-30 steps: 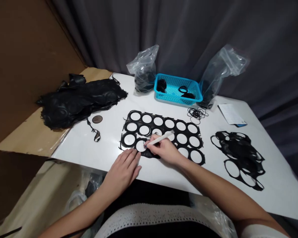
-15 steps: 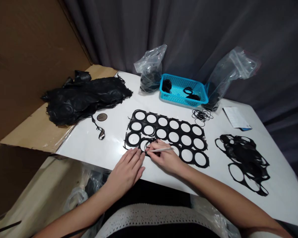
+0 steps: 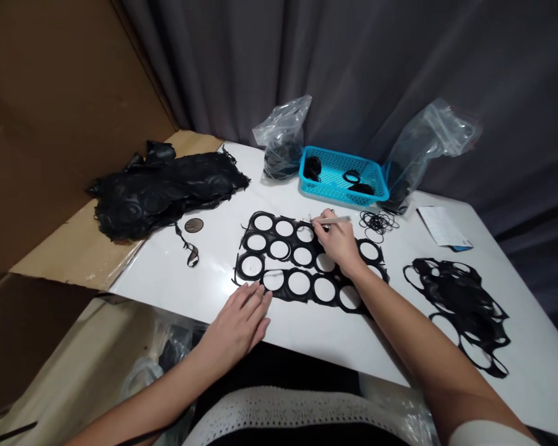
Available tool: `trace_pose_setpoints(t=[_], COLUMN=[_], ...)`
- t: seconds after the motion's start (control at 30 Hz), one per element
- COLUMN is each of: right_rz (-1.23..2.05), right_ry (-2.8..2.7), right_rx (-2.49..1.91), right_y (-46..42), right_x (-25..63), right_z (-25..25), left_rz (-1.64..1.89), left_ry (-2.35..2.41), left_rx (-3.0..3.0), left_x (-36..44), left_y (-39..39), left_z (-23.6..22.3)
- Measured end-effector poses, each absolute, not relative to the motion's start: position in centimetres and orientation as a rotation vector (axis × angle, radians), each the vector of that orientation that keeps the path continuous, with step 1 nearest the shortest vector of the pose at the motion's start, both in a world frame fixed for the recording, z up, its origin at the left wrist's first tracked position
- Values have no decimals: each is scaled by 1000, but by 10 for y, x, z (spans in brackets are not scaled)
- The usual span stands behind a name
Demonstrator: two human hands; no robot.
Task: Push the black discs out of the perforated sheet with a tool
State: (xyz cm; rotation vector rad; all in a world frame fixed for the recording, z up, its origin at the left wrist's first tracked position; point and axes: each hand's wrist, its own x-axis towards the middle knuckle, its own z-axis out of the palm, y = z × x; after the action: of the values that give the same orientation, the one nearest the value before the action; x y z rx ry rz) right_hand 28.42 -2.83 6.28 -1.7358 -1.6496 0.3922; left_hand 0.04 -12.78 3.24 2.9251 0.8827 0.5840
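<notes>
A black rubber-like sheet (image 3: 289, 263) with rows of round holes lies on the white table. My left hand (image 3: 240, 319) rests flat with fingers stretched, its fingertips on the sheet's lower left edge. Over the sheet's far edge, my right hand (image 3: 338, 243) grips a slim, pale pen-like tool (image 3: 335, 220); whether it is tweezers I cannot make out. The tool's tip is near the top row of holes. My right hand and forearm cover part of the sheet's right side. A loose pile of thin black rings (image 3: 379, 223) sits just beyond my right hand.
A blue basket (image 3: 341, 195) at the back holds black rings, between two clear plastic bags (image 3: 283, 139) (image 3: 428, 145). Stacked black sheets (image 3: 167, 192) lie left, a brown disc (image 3: 194, 225) beside them. Black scrap webbing (image 3: 460, 297) and a folded paper (image 3: 442, 226) are right.
My right hand has moved from the sheet's lower left up and right to its far edge, still holding the tool. The tangle of thin black rings by its fingers no longer shows there. My left hand stays.
</notes>
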Motion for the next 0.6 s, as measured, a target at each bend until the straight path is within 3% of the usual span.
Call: trace_pose_setpoints(t=[0.1, 0.2, 0.33, 0.6], right_rz=[876, 1118, 1113, 1052], right_ry=[-1503, -1533, -1843, -1963], right_rx=[-1665, -1490, -1254, -1250], right_y=[-29, -44, -63, -73], right_x=[267, 234, 199, 188], right_z=[63, 59, 55, 56], left_rz=[628, 650, 594, 562], left_ry=[973, 1183, 1255, 1243], left_rx=[2889, 2846, 2836, 2862], left_x=[-5, -12, -19, -20], left_y=[-128, -127, -126, -127], left_z=[32, 31, 30, 28])
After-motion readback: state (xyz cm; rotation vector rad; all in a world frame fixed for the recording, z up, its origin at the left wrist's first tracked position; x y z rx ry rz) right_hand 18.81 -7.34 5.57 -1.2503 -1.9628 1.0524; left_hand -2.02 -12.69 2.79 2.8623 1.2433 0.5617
